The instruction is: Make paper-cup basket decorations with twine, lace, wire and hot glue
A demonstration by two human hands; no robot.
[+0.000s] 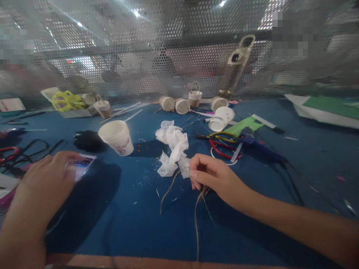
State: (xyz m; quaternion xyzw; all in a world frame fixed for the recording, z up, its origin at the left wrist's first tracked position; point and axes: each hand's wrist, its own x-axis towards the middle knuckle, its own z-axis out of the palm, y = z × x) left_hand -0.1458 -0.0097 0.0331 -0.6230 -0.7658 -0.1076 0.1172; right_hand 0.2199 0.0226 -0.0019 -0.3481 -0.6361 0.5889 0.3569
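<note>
Your right hand [215, 175] pinched on the twine [168, 192], left hand [45, 179] clasping the phone [83, 163]: tug and you could drag the white strip [175, 144] at eleven o'clock.

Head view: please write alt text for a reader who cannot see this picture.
The right hand pinches twine over a blue table, beside a crumpled white strip. The left hand holds a phone; a paper cup and scissors are farther back.
</note>
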